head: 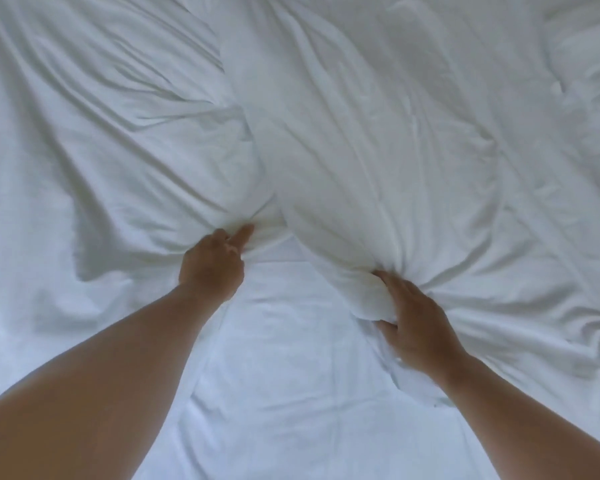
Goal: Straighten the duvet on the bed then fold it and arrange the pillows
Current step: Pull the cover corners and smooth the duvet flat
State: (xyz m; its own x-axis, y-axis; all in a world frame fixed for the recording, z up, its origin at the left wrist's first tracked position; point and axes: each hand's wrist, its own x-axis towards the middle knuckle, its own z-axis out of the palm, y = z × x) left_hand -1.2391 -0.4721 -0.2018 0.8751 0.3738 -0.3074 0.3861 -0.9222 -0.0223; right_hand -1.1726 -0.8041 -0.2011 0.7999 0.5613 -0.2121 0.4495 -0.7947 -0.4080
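A white duvet [378,140] lies bunched and creased across the whole far part of the bed, split into a left mass [118,150] and a right mass by a deep fold down the middle. My left hand [212,265] grips a gathered corner of the left mass, its fingers curled into the cloth. My right hand [416,327] grips a thick bunch of the right mass, with creases fanning out from it. No pillow can be told apart from the white cloth.
The flat white bed sheet [291,393] shows between and below my forearms, lightly wrinkled. More crumpled white fabric [582,64] fills the upper right corner.
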